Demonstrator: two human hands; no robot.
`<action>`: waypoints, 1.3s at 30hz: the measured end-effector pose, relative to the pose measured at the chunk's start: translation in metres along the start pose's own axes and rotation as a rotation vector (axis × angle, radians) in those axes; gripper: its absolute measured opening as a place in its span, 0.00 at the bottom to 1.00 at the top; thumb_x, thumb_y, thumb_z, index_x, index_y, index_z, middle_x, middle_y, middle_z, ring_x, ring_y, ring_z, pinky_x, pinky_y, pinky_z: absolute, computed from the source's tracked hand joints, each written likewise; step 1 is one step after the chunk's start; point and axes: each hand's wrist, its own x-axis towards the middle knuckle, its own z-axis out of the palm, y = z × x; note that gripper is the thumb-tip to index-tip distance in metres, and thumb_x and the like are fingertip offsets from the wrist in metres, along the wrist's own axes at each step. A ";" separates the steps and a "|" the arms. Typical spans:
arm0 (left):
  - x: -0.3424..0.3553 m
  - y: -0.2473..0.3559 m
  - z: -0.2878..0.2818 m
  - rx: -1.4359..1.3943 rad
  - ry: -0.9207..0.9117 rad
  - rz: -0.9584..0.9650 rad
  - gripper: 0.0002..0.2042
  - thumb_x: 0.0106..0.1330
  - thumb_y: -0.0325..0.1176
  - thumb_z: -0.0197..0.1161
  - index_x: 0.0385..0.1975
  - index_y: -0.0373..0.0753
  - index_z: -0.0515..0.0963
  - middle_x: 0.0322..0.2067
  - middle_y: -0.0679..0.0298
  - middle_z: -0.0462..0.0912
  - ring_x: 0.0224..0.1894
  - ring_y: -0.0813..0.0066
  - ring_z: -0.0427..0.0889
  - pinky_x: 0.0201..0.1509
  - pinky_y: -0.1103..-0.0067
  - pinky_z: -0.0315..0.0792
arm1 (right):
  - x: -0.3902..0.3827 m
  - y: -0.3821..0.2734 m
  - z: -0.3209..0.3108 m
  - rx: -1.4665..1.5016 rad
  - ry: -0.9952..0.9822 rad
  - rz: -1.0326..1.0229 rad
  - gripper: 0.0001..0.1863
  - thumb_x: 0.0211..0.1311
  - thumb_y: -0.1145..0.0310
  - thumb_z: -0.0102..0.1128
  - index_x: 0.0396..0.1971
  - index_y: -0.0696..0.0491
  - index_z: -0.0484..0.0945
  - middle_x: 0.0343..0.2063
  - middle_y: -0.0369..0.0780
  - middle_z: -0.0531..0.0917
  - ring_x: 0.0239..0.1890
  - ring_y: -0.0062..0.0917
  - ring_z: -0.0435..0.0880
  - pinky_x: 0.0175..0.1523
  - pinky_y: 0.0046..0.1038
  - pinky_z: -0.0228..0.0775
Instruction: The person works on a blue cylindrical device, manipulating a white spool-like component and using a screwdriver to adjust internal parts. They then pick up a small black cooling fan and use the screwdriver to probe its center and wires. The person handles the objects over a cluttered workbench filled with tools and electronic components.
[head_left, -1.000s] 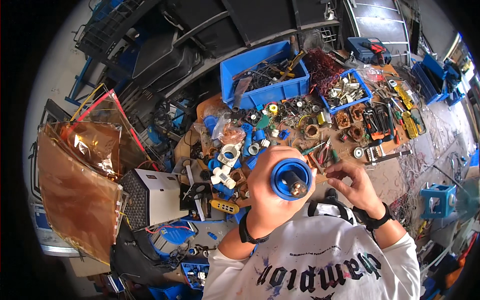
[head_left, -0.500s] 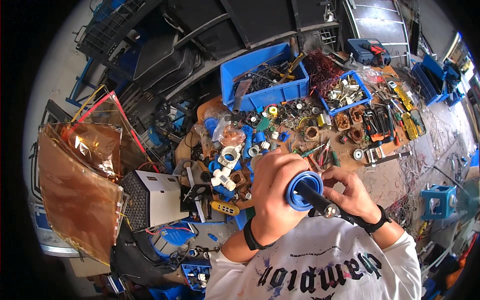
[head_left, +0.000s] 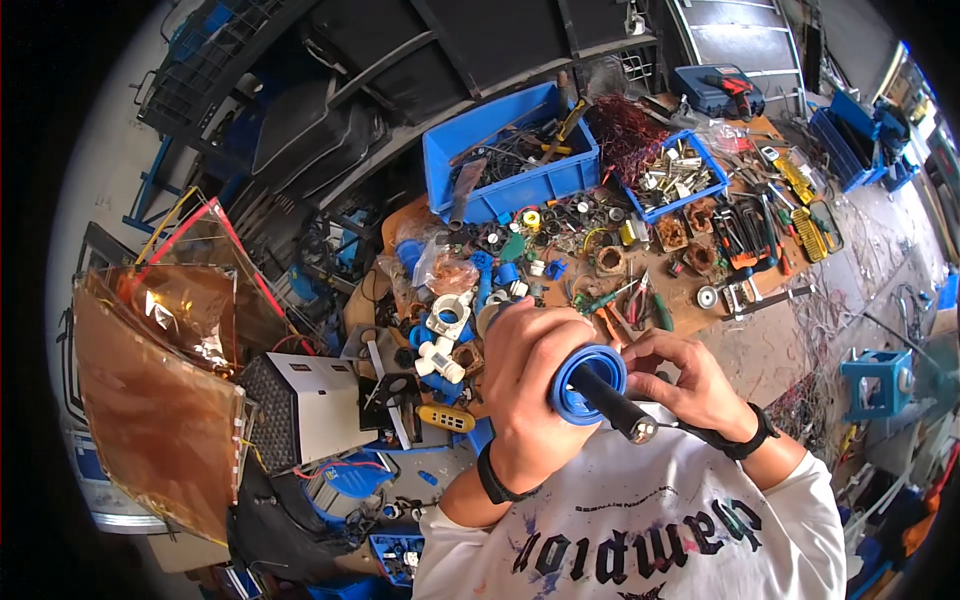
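My left hand (head_left: 530, 370) is wrapped round a blue round pipe fitting (head_left: 562, 398), held above the near edge of the bench. Through its open ring runs a thick black cable (head_left: 612, 405), whose cut end with bare metal cores points down toward my shirt. Beside the ring's right rim is my right hand (head_left: 690, 385), thumb and forefinger curled close to the fitting. Whatever lies between those fingertips is too small to make out. Under the right palm passes a thin dark strip (head_left: 690, 430).
Loose fittings, including a white tee (head_left: 440, 360), crowd the wooden bench left of my hands. Behind are a blue crate (head_left: 510, 205) of tools and a shallow blue tray (head_left: 690, 205) of metal parts. Pliers (head_left: 637, 300) and hex keys lie right. A yellow power strip (head_left: 446, 418) sits near left.
My head view has shifted slightly, so the bench sits further left. Both hands, with the fitting and cable, appear a little left and lower; the left hand keeps its grip.
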 end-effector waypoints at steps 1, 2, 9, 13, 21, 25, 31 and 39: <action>0.000 -0.001 0.000 -0.015 -0.001 0.000 0.19 0.45 0.22 0.77 0.36 0.37 0.76 0.33 0.58 0.83 0.38 0.60 0.83 0.56 0.62 0.73 | -0.001 0.000 0.000 0.027 -0.013 0.030 0.11 0.61 0.72 0.67 0.43 0.59 0.82 0.34 0.40 0.84 0.35 0.23 0.84 0.43 0.27 0.75; -0.001 -0.001 0.000 -0.034 -0.005 -0.011 0.19 0.45 0.22 0.76 0.37 0.37 0.76 0.33 0.58 0.83 0.38 0.61 0.83 0.56 0.62 0.73 | -0.002 0.000 0.000 0.034 -0.022 0.052 0.11 0.61 0.73 0.67 0.42 0.59 0.81 0.35 0.39 0.84 0.36 0.23 0.84 0.45 0.26 0.75; -0.006 -0.004 -0.002 -0.130 -0.016 -0.086 0.18 0.47 0.20 0.75 0.37 0.37 0.75 0.35 0.58 0.82 0.41 0.63 0.83 0.59 0.62 0.71 | -0.005 0.000 0.004 0.039 -0.030 0.089 0.11 0.62 0.73 0.67 0.42 0.59 0.81 0.36 0.39 0.84 0.38 0.21 0.84 0.44 0.26 0.76; -0.010 -0.010 -0.009 -0.294 0.040 -0.173 0.17 0.50 0.21 0.73 0.38 0.37 0.75 0.36 0.59 0.82 0.42 0.64 0.83 0.61 0.62 0.71 | -0.008 0.004 0.009 0.073 -0.030 0.108 0.12 0.64 0.71 0.66 0.45 0.59 0.80 0.38 0.37 0.84 0.37 0.21 0.84 0.44 0.25 0.76; -0.015 -0.017 -0.016 -0.421 0.056 -0.168 0.18 0.54 0.22 0.71 0.42 0.37 0.71 0.39 0.57 0.80 0.45 0.62 0.81 0.65 0.60 0.68 | -0.005 0.031 0.028 0.209 0.098 0.180 0.25 0.69 0.59 0.62 0.59 0.57 0.70 0.48 0.38 0.79 0.46 0.21 0.78 0.50 0.26 0.72; -0.015 -0.017 -0.019 -0.449 0.036 -0.162 0.18 0.55 0.24 0.72 0.41 0.38 0.71 0.38 0.57 0.80 0.44 0.62 0.82 0.64 0.58 0.68 | -0.006 0.041 0.033 0.294 0.098 0.225 0.28 0.73 0.55 0.57 0.63 0.56 0.66 0.53 0.39 0.77 0.50 0.22 0.76 0.52 0.27 0.71; -0.015 -0.020 -0.021 -0.560 -0.006 -0.128 0.18 0.55 0.28 0.72 0.41 0.40 0.70 0.38 0.58 0.80 0.43 0.62 0.82 0.63 0.57 0.69 | -0.002 0.050 0.036 0.411 0.050 0.286 0.31 0.75 0.49 0.50 0.66 0.57 0.64 0.56 0.43 0.76 0.55 0.27 0.77 0.55 0.30 0.72; -0.013 -0.029 -0.015 -0.702 -0.036 -0.056 0.19 0.55 0.33 0.74 0.41 0.41 0.70 0.35 0.59 0.80 0.41 0.62 0.82 0.61 0.56 0.69 | 0.011 0.066 0.043 0.641 0.017 0.302 0.37 0.74 0.41 0.45 0.68 0.57 0.63 0.56 0.43 0.77 0.56 0.27 0.76 0.60 0.32 0.70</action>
